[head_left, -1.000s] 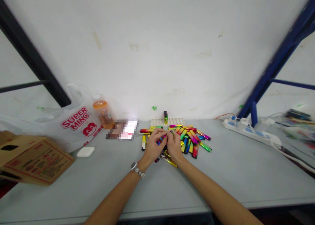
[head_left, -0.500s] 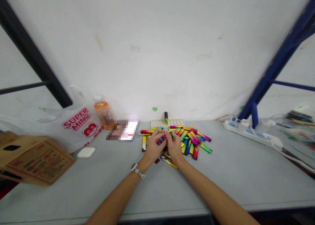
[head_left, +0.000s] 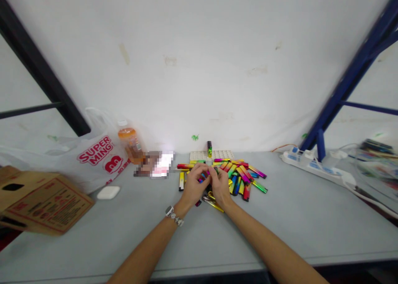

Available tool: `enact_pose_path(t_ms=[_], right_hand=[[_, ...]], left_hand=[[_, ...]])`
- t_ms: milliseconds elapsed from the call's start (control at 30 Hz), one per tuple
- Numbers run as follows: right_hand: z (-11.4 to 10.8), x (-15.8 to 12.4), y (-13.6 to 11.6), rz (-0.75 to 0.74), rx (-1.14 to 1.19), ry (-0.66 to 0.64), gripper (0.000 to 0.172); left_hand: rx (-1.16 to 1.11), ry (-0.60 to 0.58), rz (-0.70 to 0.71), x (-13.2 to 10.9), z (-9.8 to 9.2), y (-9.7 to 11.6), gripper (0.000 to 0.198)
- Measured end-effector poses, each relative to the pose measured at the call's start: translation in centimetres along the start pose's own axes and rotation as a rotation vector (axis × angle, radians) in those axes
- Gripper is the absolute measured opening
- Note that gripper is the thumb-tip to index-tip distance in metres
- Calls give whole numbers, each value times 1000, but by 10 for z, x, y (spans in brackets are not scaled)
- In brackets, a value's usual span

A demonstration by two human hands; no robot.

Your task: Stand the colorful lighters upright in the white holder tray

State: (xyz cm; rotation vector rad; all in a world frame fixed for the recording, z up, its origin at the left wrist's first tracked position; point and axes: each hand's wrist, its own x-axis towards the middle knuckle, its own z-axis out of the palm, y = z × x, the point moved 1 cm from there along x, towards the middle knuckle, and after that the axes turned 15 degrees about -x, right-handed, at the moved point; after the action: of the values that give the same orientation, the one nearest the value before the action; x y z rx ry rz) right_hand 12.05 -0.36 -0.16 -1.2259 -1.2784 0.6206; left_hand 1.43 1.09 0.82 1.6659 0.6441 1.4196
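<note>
My left hand (head_left: pixel 195 185) and my right hand (head_left: pixel 220 186) meet fingertip to fingertip over a heap of shiny lighters. Curled fingers on the right close around a lighter (head_left: pixel 216 169), of which only a small dark-green end shows. What the left fingertips pinch is hidden. Metallic lighters (head_left: pixel 241 186) in red, yellow, green, blue and purple lie spread to the right of my hands. A yellow one (head_left: pixel 181 181) is on the left, and a gold one (head_left: pixel 215 205) lies below my wrists. Behind, one lighter (head_left: pixel 209 149) stands upright at a white perforated tray (head_left: pixel 199 154).
On the left are a cardboard box (head_left: pixel 46 203), a plastic bag (head_left: pixel 93 159), an orange drink bottle (head_left: pixel 131 145) and a white case (head_left: pixel 108 192). A blurred-out flat item (head_left: pixel 155 164) lies near the wall. To the right runs a power strip (head_left: pixel 317 168) with cables.
The view shifts very slightly. Both hands keep the same place and grip, and the lighters lie as before.
</note>
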Motion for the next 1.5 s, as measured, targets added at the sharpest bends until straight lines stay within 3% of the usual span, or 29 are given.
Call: enact_pose_path(t_ms=[233, 633, 1133, 1500], right_hand=[[4, 3, 8, -1, -78, 61, 35], [6, 2, 8, -8, -34, 55, 30], [6, 2, 9, -2, -41, 47, 29], [-3, -3, -2, -20, -90, -94, 27]], left_hand=[[-17, 11, 3, 1, 0, -1, 8], [-134, 74, -54, 0, 3, -2, 10], [-124, 63, -55, 1, 3, -1, 11], [-77, 141, -13, 3, -4, -6, 12]])
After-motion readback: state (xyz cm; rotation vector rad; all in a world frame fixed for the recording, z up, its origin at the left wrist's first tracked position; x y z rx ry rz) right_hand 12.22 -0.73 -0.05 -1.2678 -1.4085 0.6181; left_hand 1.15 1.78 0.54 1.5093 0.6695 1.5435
